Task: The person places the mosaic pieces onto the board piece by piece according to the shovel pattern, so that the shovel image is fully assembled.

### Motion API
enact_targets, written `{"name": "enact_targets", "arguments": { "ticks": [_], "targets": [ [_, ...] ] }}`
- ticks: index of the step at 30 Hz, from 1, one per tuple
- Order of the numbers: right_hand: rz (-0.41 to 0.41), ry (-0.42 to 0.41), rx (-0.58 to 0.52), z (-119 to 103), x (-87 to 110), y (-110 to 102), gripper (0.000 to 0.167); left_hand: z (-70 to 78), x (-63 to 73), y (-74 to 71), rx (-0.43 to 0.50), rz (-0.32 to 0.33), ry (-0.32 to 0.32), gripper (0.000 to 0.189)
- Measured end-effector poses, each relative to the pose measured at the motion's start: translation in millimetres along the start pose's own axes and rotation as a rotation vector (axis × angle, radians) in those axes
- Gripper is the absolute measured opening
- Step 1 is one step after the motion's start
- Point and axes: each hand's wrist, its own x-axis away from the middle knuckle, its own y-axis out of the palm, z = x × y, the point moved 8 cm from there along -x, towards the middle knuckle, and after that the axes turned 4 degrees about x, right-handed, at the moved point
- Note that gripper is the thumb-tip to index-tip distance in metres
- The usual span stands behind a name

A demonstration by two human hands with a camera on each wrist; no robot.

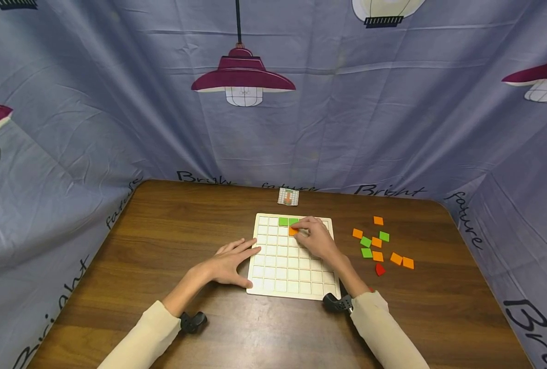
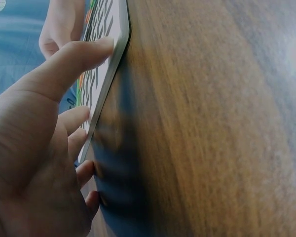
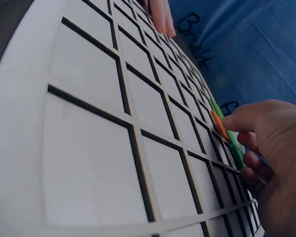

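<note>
The grid board [image 1: 270, 270] lies on the surface [image 1: 199, 205]. Behind the board lies a card [image 1: 288, 197], and farther behind it hangs a curtain [image 1: 310, 138]. In the board's far row, paired tiles [image 1: 283, 221] sit side by side; a single tile [image 1: 293, 231] is at the second row, before the right one. The right grip [image 1: 317, 238] is over the board's far right part, at that tile. The left grip [image 1: 229, 264] touches the board's left edge. Right of the board lie loose tiles [image 1: 377, 256] and, nearer the front, a lone piece [image 1: 380, 269].
</note>
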Motion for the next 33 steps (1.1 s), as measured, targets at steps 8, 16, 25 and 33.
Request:
{"name": "enact_targets", "arguments": {
  "ticks": [8, 16, 25, 33],
  "targets": [
    [0.025, -0.027, -0.048, -4, 7.2, -20, 0.025, 0.9, 0.5, -0.6, 0.004, -0.001, 0.004, 0.095],
    [0.060, 0.037, -0.017, 11, 18.9, -50, 0.030, -1.3, 0.3, 0.3, 0.000, -0.001, -0.002, 0.095],
    [0.133, 0.099, 0.036, 36, 37.8, -83, 0.031, -0.6, -0.5, 0.5, 0.000, -0.005, -0.003, 0.095],
    [0.152, 0.106, 0.061, 57, 55.0, -102, 0.035, -0.4, -0.8, 0.8, -0.005, -0.009, -0.007, 0.095]
  ]
}}
